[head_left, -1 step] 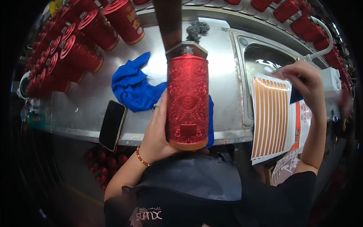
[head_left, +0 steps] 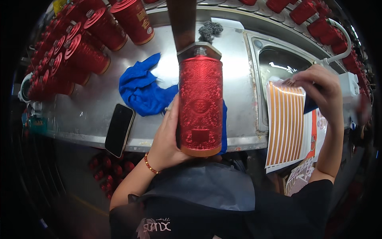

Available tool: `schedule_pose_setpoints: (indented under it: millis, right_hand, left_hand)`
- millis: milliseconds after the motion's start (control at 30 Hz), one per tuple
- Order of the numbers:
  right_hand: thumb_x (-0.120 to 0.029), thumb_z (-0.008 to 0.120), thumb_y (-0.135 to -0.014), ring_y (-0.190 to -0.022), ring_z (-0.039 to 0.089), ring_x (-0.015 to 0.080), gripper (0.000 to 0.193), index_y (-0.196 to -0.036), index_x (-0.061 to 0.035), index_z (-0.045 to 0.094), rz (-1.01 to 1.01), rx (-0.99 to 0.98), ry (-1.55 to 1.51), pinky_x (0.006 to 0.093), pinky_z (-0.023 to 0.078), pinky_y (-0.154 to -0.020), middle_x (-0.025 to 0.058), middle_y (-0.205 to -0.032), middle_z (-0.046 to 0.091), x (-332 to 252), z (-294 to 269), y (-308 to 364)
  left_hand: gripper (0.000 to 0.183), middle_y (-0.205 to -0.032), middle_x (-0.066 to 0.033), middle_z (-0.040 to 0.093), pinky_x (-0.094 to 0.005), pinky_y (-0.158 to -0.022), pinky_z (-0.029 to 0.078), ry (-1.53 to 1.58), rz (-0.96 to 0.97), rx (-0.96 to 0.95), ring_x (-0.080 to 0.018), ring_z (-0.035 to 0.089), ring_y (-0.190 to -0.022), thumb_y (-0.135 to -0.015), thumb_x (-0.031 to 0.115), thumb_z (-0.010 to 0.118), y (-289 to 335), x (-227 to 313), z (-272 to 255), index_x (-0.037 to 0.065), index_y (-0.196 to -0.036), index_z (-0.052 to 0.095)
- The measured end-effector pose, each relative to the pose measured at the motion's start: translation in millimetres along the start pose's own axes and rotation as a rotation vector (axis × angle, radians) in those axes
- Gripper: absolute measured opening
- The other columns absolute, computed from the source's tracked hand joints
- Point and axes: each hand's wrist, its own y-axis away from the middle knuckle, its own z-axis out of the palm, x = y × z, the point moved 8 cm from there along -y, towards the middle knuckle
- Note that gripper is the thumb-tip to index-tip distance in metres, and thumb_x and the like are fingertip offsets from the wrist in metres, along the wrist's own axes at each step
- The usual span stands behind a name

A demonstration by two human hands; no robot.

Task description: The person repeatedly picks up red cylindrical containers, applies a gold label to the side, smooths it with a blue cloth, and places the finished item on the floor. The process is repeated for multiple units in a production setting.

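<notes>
A metal counter (head_left: 234, 91) is adjoining a sink (head_left: 254, 91). Striped sheets (head_left: 284, 125) are overlapping its rim; a red canister (head_left: 200, 91) near the counter's front edge is partly hiding a blue cloth (head_left: 145, 93). The left hand (head_left: 167, 137) is clasping the canister, fingertips hidden; the right hand (head_left: 321, 81), wrist bent, is pinching the sheets' top.

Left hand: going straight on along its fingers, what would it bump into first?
Probably the blue cloth, just beyond the left hand in the picture, beside the red canister it holds; the depth is unclear.
</notes>
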Motion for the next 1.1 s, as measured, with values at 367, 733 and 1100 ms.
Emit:
schedule_pose_setpoints:
  millis: [367, 733, 1100]
  right_hand:
    - [-0.001, 0.077, -0.074, -0.067, 0.058, 0.0167, 0.017, -0.092, -0.001, 0.076, -0.149, -0.063, -0.069, 0.0304, 0.039, -0.061, 0.0065, -0.075, 0.068, -118, 9, -24]
    - [-0.004, 0.074, -0.072, -0.061, 0.059, 0.0145, 0.019, -0.091, -0.0049, 0.078, -0.226, -0.141, -0.19, 0.0293, 0.04, -0.057, 0.0042, -0.071, 0.069, -139, 13, -27]
    - [-0.001, 0.075, -0.09, -0.08, 0.073, 0.012, 0.008, -0.097, 0.0028, 0.076, 0.013, -0.141, -0.551, 0.023, 0.056, -0.069, 0.0073, -0.09, 0.074, -84, 79, -68]
  left_hand:
    - [0.124, -0.16, -0.0346, 0.031, -0.0538, -0.121, 0.033, -0.382, 0.176, 0.058, -0.0529, 0.031, -0.15, -0.07, 0.033, 0.095, -9, 54, 6, -0.006, -0.161, 0.021]
    - [0.134, -0.156, -0.04, 0.03, -0.0493, -0.11, 0.046, -0.144, -0.004, 0.089, -0.052, 0.044, -0.14, -0.07, 0.031, 0.096, 2, 23, 6, -0.008, -0.162, 0.007]
    - [0.139, -0.158, -0.042, 0.024, -0.0526, -0.118, 0.035, -0.125, -0.045, -0.006, -0.0547, 0.039, -0.141, -0.07, 0.043, 0.096, -3, 12, -4, -0.014, -0.159, 0.006]
